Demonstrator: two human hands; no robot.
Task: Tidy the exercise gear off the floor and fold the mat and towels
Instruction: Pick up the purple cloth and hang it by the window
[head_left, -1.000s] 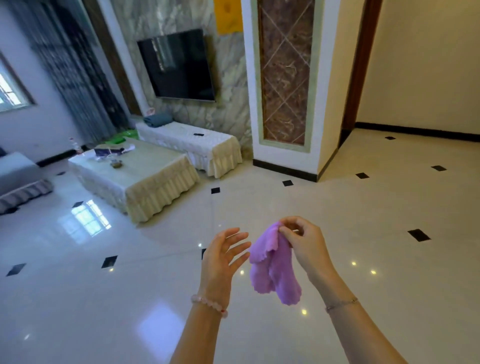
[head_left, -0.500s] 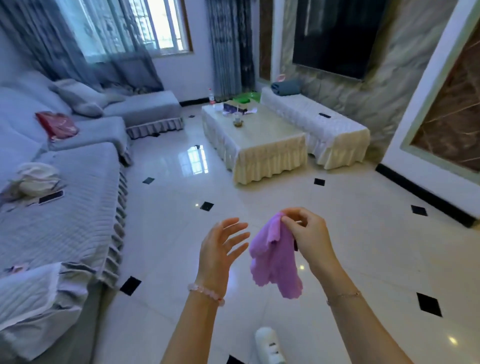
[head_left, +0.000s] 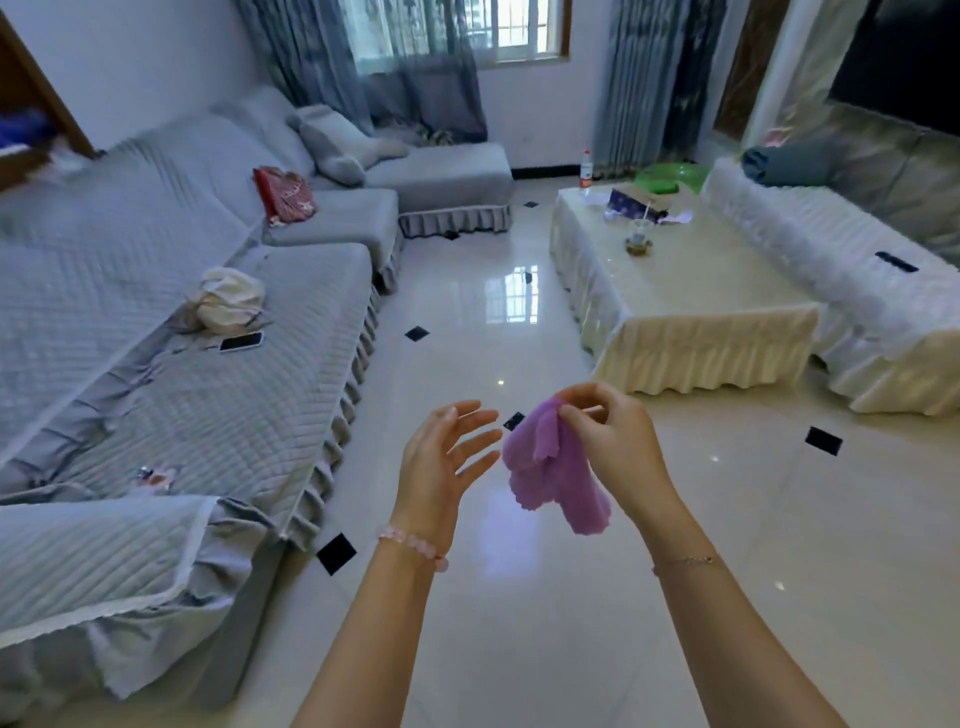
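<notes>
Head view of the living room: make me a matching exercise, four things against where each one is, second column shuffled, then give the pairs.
Things:
1. small purple fleecy towel
2. black smartphone
3. red fabric bag
4. clear glass cup

Places:
A. on the cream-covered coffee table
B. lying flat on the grey quilted sofa seat, beside a white bundle
C. pinched in the right hand, hanging above the floor
D. propped against the sofa's back cushions

Pairs: 1-C, 2-B, 3-D, 4-A
</notes>
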